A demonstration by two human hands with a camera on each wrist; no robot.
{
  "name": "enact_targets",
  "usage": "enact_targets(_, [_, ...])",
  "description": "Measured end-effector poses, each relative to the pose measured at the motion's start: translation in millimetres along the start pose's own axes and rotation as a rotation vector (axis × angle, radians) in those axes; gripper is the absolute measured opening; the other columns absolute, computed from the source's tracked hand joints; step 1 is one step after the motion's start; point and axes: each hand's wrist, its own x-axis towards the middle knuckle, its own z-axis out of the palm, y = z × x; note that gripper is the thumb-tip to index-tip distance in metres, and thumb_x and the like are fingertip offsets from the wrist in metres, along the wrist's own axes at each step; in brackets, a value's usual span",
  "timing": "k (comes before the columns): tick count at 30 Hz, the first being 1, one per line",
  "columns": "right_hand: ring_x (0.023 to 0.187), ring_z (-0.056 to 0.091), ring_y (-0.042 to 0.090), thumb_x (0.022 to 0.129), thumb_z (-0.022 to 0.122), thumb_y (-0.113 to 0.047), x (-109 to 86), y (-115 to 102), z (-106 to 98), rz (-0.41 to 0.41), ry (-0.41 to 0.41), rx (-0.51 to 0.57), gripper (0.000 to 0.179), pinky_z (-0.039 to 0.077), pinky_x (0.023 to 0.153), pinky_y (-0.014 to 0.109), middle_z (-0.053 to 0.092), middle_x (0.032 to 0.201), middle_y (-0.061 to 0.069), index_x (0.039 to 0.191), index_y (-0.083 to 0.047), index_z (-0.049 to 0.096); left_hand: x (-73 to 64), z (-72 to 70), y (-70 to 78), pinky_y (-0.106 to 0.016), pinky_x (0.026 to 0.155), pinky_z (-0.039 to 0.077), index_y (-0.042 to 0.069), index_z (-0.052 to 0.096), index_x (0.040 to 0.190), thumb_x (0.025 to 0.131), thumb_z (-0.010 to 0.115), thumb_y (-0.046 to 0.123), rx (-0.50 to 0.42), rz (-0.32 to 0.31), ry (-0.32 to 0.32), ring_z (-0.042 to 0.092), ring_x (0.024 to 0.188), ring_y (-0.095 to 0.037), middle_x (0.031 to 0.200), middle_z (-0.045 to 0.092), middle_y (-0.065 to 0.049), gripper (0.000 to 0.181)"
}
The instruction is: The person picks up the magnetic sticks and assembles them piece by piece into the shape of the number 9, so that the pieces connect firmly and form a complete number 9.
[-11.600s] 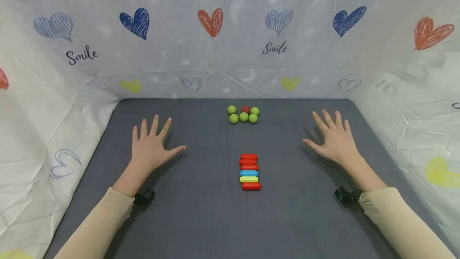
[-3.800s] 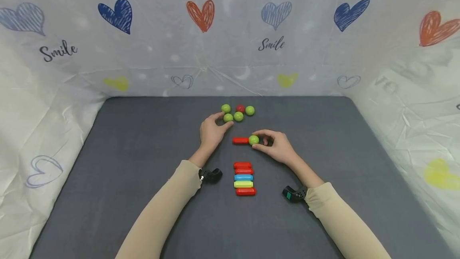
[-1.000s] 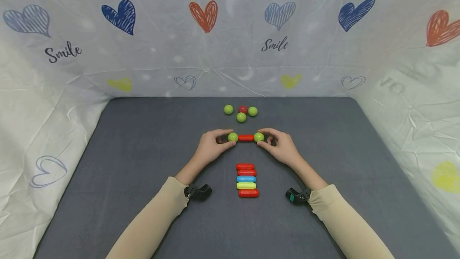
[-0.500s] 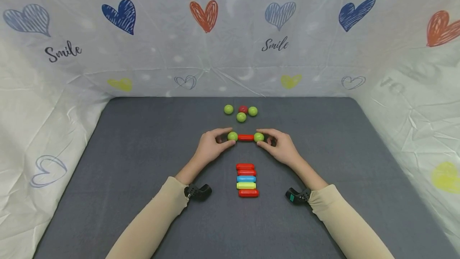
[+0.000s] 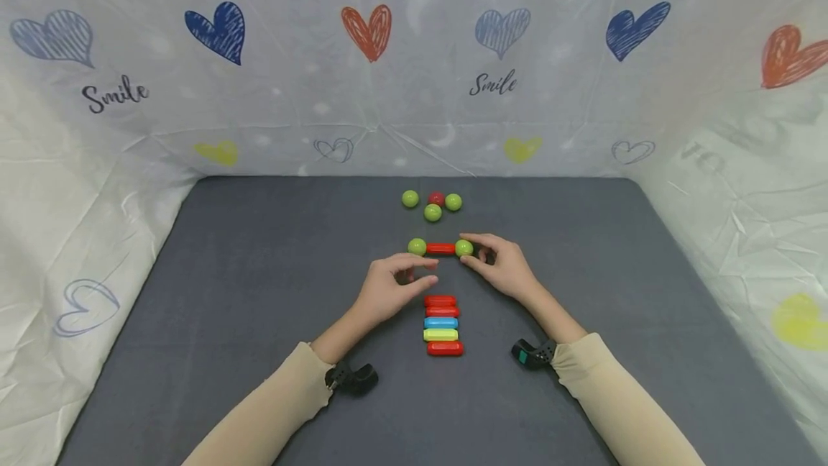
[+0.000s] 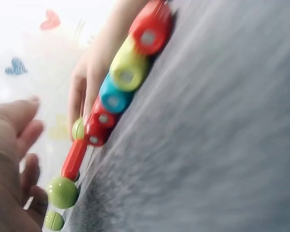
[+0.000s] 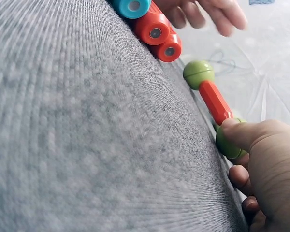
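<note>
A red magnetic rod lies crosswise on the dark cloth, with a green ball at its left end and another green ball at its right end. Thumb and fingers of my right hand pinch the right-end ball. My left hand holds nothing; its thumb and fingers are parted, just in front of the left-end ball and above the row of loose rods. That row has red rods, a yellow rod and a blue rod. Metal discs show in the rod ends in the right wrist view.
Behind the joined piece sit loose green balls and a red ball. A white sheet printed with hearts rises at the back and sides of the table.
My left hand has let go of the left-end green ball and moved toward me, closer to the rod row. The right hand keeps its pinch. Earlier, both green balls were brought to the red rod.
</note>
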Motion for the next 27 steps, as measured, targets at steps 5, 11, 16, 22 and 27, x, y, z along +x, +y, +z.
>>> enact_targets(5, [0.071,0.054,0.015,0.097,0.081,-0.023,1.4,-1.0,0.0,0.014,-0.007,-0.004,0.043,0.041,0.063,0.028,0.064,0.087,0.001,0.138,-0.013,0.073,-8.8,0.2,3.0,-0.025,0.066,0.047,0.012,0.082,0.121,0.093,0.085,0.016,0.060,-0.020,-0.138,0.055,0.074,-0.008,0.108,0.078,0.004,0.028])
enact_targets(11, [0.071,0.054,0.015,0.097,0.081,-0.023,0.1,-0.1,-0.1,0.013,-0.005,-0.005,0.044,0.042,0.064,0.029,0.064,0.087,0.001,0.138,-0.012,0.072,-8.7,1.4,0.3,-0.024,0.063,0.047,0.013,0.082,0.121,0.094,0.083,0.015,0.060,-0.029,-0.226,0.055,0.072,-0.006,0.108,0.078,0.002,0.027])
enact_targets(16, [0.071,0.054,0.014,0.097,0.081,-0.023,-1.5,0.8,1.0,0.009,-0.008,-0.001,0.044,0.042,0.065,0.029,0.064,0.087,0.001,0.139,-0.012,0.072,-9.7,2.3,-2.2,-0.023,0.060,0.045,0.014,0.083,0.119,0.093,0.085,0.018,0.064,-0.055,-0.243,0.054,0.069,-0.006,0.097,0.077,0.006,0.027])
enact_targets(22, [0.072,0.054,0.014,0.097,0.081,-0.022,-1.5,0.3,0.7,0.006,-0.007,-0.003,0.044,0.042,0.066,0.029,0.064,0.087,0.001,0.139,-0.011,0.072,-9.1,2.8,-3.2,-0.023,0.060,0.042,0.017,0.083,0.119,0.091,0.087,0.019,0.112,-0.064,-0.278,0.051,0.067,-0.006,0.089,0.073,0.009,0.028])
enact_targets(27, [0.071,0.054,0.014,0.097,0.081,-0.021,-0.5,-0.8,-0.4,-0.002,-0.006,-0.005,0.044,0.042,0.065,0.028,0.064,0.087,0.001,0.139,-0.010,0.072,-7.8,3.6,-2.9,-0.024,0.061,0.041,0.018,0.083,0.119,0.091,0.087,0.018,0.169,-0.047,-0.305,0.049,0.067,-0.006,0.101,0.076,0.007,0.028])
